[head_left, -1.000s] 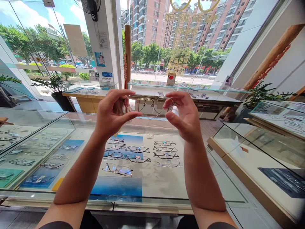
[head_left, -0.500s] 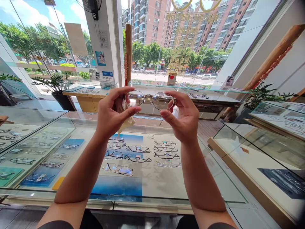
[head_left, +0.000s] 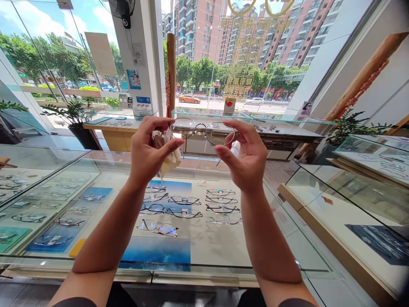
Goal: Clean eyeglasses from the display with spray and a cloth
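A pair of round, thin-rimmed eyeglasses [head_left: 200, 126] is held up in front of me, above the glass display case, its lenses facing the window. My left hand [head_left: 151, 143] grips the left side of the frame, index finger near the upper rim and thumb below. A pale yellowish cloth [head_left: 171, 162] hangs from this same hand, partly hidden behind the fingers. My right hand [head_left: 246, 153] pinches the right side of the frame, with fingertips seen through and around the right lens. The temples are mostly hidden behind the lenses and hands.
Below my arms lies a glass display case [head_left: 220, 251] with several eyeglasses [head_left: 183, 200] in rows inside. A second glass case [head_left: 322, 204] stands at the right. Ahead is a low counter [head_left: 300, 134] by the window, with potted plants [head_left: 78, 119] at the left.
The glasses have tilted slightly, their left side a little higher than before. My left thumb has shifted slightly left, off the left lens's lower edge. An orange car now shows outside.
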A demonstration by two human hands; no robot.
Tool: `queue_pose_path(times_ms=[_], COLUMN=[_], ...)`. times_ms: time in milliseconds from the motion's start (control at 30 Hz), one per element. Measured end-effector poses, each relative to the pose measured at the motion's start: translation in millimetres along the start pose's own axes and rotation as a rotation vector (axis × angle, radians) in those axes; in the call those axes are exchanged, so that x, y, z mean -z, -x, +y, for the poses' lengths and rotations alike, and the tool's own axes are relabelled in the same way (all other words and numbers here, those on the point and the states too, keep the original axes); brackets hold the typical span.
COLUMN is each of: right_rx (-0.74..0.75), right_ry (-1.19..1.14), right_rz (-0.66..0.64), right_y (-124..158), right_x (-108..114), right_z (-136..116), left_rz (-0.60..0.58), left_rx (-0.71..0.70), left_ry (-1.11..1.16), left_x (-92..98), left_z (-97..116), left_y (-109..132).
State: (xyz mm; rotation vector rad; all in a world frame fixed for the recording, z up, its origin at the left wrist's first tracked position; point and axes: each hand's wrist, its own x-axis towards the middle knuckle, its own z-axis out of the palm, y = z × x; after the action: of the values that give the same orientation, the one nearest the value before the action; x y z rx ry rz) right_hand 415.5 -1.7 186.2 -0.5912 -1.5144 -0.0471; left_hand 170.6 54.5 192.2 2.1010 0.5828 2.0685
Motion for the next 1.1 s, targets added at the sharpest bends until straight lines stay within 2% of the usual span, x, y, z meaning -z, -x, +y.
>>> queue_pose_path(times_ms=[200, 333, 500, 733, 1100], right_rx=[0.011, -0.002, -0.001, 0.069, 0.041], right_ry=[0.134, 0.126, 0.116, 0.185, 0.182], right_rz=[0.002, 0.059, 0.069, 0.088, 0.099], right_y=[-1, 0, 0, 1, 2], right_x=[0, -2, -4, -6, -8], right_z=[0, 0, 0, -4, -7], left_rz=[0.056, 0.093, 0.116, 0.139, 0.173], left_rx=[-0.028, -0.053, -0.083, -0.069, -0.034], left_ry=[-0.051, -0.083, -0.102, -0.129, -0.114], left_x=[-2.1, -3.1, -3.7, -5.6, -10.1], left_z=[9, 11, 11, 13, 6], left_y=[1, 1, 1, 2, 6])
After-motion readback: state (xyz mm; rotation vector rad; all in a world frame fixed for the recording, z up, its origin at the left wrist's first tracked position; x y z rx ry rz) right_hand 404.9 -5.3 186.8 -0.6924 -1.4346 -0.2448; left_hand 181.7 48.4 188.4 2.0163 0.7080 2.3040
